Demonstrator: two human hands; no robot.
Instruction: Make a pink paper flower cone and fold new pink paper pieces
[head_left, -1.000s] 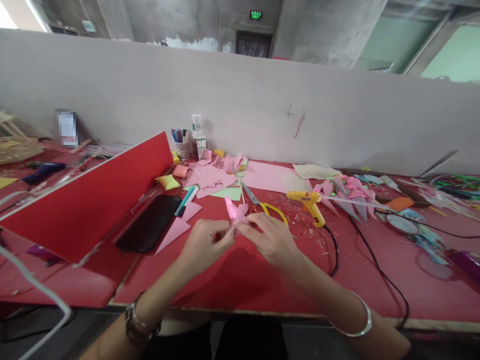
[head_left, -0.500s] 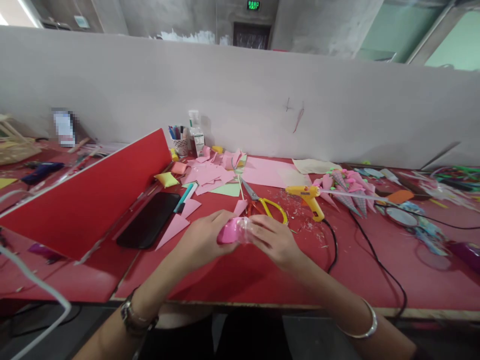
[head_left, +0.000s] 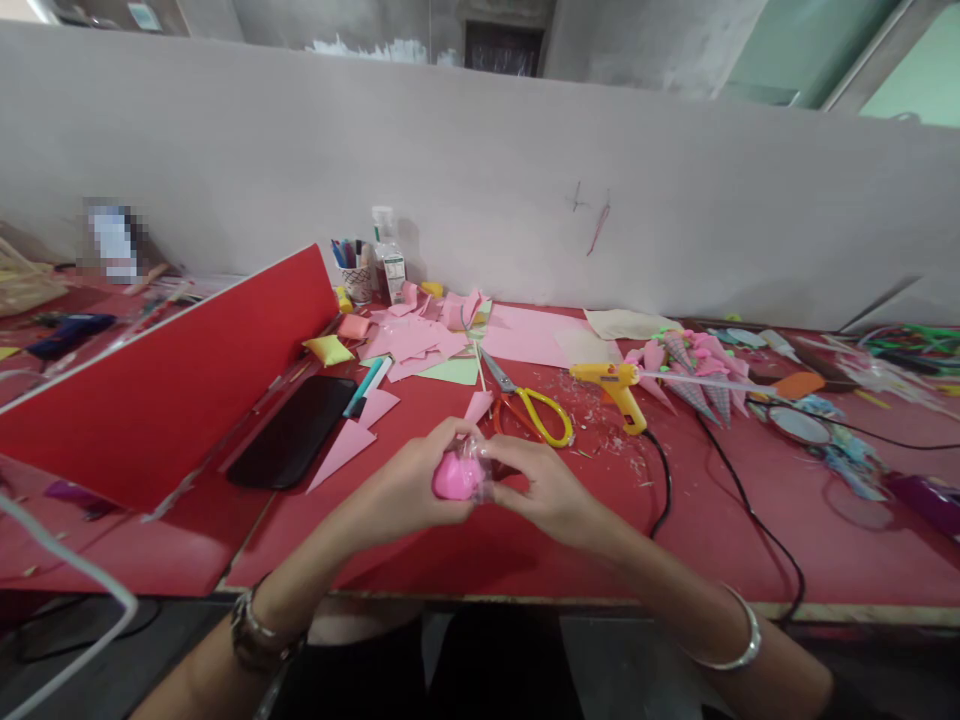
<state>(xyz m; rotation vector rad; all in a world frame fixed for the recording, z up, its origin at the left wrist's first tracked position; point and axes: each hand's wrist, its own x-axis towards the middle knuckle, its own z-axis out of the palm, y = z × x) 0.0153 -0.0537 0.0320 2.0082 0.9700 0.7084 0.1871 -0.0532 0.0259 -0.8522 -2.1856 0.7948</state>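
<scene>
A bright pink, soft-looking lump in clear plastic wrap is held above the near part of the red table. My left hand curls around its left and far sides, fingers closed on it. My right hand pinches the gathered clear plastic at the lump's right end, between thumb and fingers. Just beyond my hands lie scissors with yellow and orange handles. A yellow glue gun with a clear glue stick rests further right. Pink paper pieces are to the left of my hands.
A black phone lies at left, beside an upright red board. Pink paper scraps, a pen cup and a bottle stand near the white partition. Small pink cones and a black cord are at right.
The lump has turned so that more of its rounded pink face shows. My right fingers have spread a little and shifted on the plastic. The head view has tilted slightly down.
</scene>
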